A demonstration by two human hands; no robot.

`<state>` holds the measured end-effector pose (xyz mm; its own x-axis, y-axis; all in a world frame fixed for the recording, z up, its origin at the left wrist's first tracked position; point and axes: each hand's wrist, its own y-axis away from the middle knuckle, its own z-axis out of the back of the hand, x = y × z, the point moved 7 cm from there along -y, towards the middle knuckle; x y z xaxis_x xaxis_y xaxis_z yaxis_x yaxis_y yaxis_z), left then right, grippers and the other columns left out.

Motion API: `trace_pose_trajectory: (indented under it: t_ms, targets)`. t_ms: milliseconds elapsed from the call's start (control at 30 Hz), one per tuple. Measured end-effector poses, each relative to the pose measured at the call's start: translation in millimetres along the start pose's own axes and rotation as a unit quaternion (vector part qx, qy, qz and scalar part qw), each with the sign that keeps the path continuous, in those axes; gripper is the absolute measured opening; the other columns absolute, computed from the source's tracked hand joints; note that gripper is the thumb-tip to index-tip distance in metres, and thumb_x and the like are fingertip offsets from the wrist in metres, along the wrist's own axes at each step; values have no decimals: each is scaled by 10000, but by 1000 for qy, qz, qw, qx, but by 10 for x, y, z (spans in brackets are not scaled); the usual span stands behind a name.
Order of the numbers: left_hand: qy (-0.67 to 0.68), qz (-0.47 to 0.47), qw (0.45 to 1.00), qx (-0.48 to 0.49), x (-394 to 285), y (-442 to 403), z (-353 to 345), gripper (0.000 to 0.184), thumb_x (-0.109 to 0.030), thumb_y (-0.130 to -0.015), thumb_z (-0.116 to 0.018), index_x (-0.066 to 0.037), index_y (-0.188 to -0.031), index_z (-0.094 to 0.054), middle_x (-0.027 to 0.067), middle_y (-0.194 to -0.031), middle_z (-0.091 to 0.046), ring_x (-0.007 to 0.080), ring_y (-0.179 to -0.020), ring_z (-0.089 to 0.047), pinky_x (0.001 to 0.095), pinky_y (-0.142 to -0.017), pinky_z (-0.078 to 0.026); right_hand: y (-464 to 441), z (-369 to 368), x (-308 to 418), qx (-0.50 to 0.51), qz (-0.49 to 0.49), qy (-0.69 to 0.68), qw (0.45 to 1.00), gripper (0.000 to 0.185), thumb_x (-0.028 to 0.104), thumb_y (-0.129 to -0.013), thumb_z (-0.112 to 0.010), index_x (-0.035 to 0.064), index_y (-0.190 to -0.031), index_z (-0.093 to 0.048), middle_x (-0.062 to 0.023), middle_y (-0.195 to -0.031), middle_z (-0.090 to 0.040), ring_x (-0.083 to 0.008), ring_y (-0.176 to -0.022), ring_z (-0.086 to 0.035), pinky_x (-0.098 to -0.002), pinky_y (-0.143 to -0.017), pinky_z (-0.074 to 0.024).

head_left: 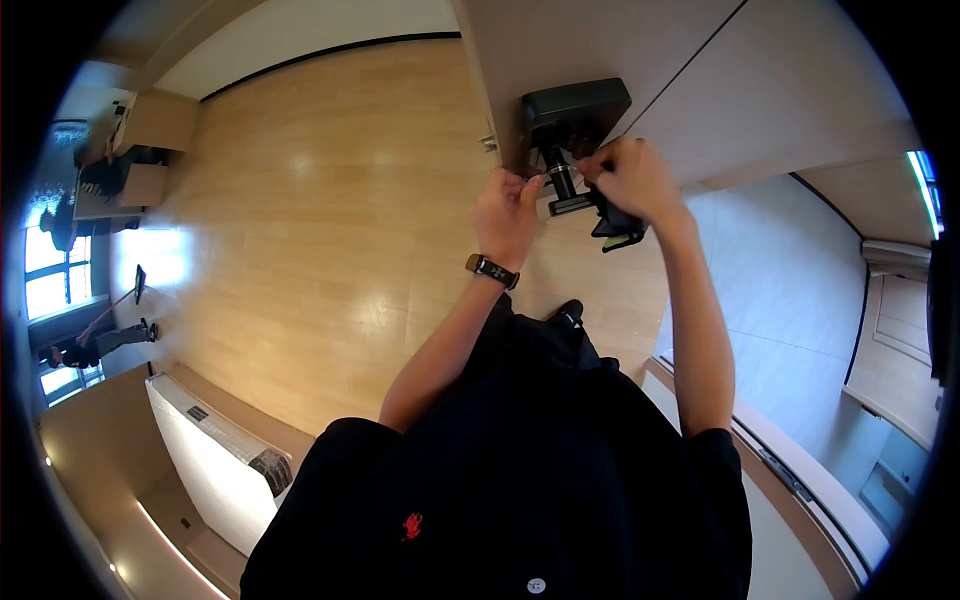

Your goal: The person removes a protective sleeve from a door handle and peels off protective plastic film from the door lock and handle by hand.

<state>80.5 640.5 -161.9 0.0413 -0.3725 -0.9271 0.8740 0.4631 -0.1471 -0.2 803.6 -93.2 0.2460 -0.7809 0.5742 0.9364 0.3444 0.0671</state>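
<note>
A black door lock [578, 100] with a boxy body and a short cylindrical part juts from the light wood door [560, 40]. My left hand [506, 215] is at its left side, thumb and fingertips pinched together beside the cylinder; what they hold is too small to make out. On the other side my right hand [635, 180] has its fingers curled in against the lock's lower part; what is inside them is hidden. Below the right hand hangs a dark item with a yellow-green edge [622, 241], its kind unclear. My left wrist wears a black band [492, 271].
Wood flooring [330, 220] spreads to the left, pale tiles [770, 270] to the right. A wrapped white mattress [215, 450] stands at lower left. Far left, a person [100, 345] stands with a long-handled floor tool [138, 285]; another person [105, 172] is near some boxes.
</note>
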Motion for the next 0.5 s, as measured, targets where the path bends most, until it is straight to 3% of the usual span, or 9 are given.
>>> trace_pose_trajectory:
  t_ms: [33,133,467,500]
  targets:
    - [-8,-16,1000,-2,-16,-14,13,213,-131,-854,-652,22,-819,-508,125,-745,-674,143,-715,-668,223,-590,-484,-64,7,-36,2,1,-2,1000,195,236,-773,-632,69,-800,-727,-135,-698,-654,-287,-697,-633,-369,-644,-476]
    - [7,16,1000,1,-62,-8,33,207,-115,-843,-660,22,-813,-509,127,-745,-673,145,-715,-669,226,-584,-483,-190,-80,-98,141,-38,14,989,162,179,-744,-608,51,-749,-708,-114,-757,-677,-246,-792,-638,-321,-727,-469]
    - [11,55,998,-5,50,31,39,203,-121,-850,-653,26,-825,-515,125,-755,-669,152,-713,-662,239,-609,-502,-256,-45,-128,178,-3,16,984,208,236,-755,-651,33,-763,-694,-92,-692,-651,-193,-728,-620,-301,-696,-457]
    - [88,73,993,2,116,73,9,189,-126,-864,-636,18,-847,-516,120,-764,-665,159,-720,-659,251,-631,-513,-220,36,-124,194,-12,17,981,238,262,-773,-653,28,-780,-697,-73,-691,-643,-164,-707,-596,-287,-686,-451]
